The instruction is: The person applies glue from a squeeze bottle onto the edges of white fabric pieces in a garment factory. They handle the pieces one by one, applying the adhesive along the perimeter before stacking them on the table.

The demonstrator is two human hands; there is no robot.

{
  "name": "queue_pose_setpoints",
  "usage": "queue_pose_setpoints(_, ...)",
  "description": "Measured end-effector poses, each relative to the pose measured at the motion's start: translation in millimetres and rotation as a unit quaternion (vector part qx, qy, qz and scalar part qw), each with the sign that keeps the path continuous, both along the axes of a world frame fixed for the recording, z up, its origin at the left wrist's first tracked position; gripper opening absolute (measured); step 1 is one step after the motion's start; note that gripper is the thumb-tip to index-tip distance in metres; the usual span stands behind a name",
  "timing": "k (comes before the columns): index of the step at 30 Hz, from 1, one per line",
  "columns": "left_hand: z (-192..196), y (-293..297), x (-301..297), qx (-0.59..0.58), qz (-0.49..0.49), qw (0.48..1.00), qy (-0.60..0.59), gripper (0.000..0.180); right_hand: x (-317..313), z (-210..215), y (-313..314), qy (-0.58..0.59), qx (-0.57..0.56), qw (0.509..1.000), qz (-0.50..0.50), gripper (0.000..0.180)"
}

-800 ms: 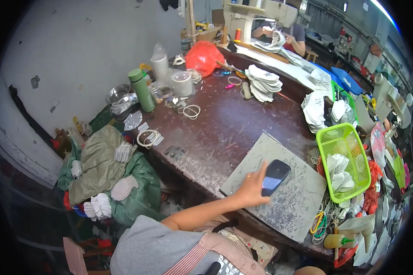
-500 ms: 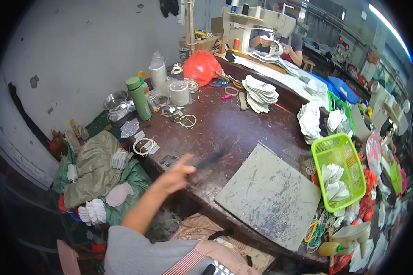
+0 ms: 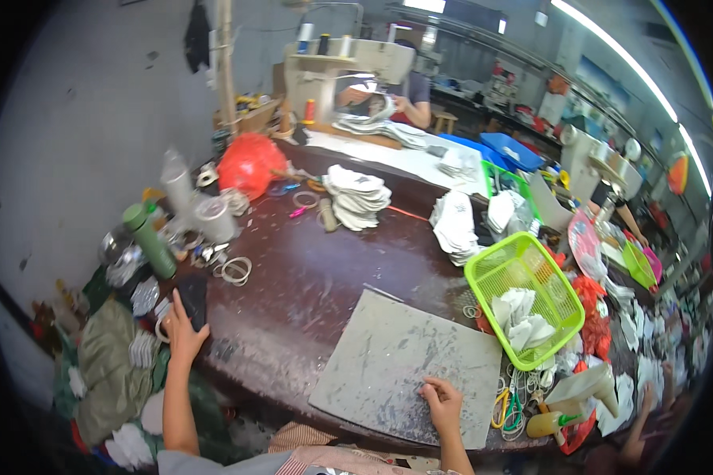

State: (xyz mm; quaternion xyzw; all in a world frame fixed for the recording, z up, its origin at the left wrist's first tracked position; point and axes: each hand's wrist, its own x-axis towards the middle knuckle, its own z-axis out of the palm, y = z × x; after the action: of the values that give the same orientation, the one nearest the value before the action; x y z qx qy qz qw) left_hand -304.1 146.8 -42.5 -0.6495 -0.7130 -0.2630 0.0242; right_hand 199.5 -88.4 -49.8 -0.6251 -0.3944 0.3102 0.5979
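Phone (image 3: 192, 299) in L grip (image 3: 185, 339)

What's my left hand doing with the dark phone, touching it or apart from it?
Touching: the head view shows your left hand on the dark phone, fingers along its left edge and thumb at its near right corner.

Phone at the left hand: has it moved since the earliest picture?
Yes, leftward: the phone was over the grey board; now it is well left of that board, near the green bottle.
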Motion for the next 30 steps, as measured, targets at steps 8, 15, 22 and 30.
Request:
queue_pose_setpoints(8,62,20,193,0.017,-0.293,0.947,-0.133,0.083,12,2,3,0.091,-0.049,0.995,0.004,0.018)
queue_pose_setpoints(15,-30,299,344,-0.042,-0.227,0.877,-0.421,0.080,9,8,-1,0.089,-0.077,0.993,-0.010,0.018)
queue_pose_setpoints(22,-45,464,394,-0.270,-0.119,0.738,-0.607,0.112,17,22,5,0.185,-0.089,0.978,-0.048,0.020)
queue_pose_setpoints(30,-52,503,441,-0.262,-0.165,0.653,-0.691,0.096,33,-11,-5,0.255,-0.067,0.965,-0.012,0.022)
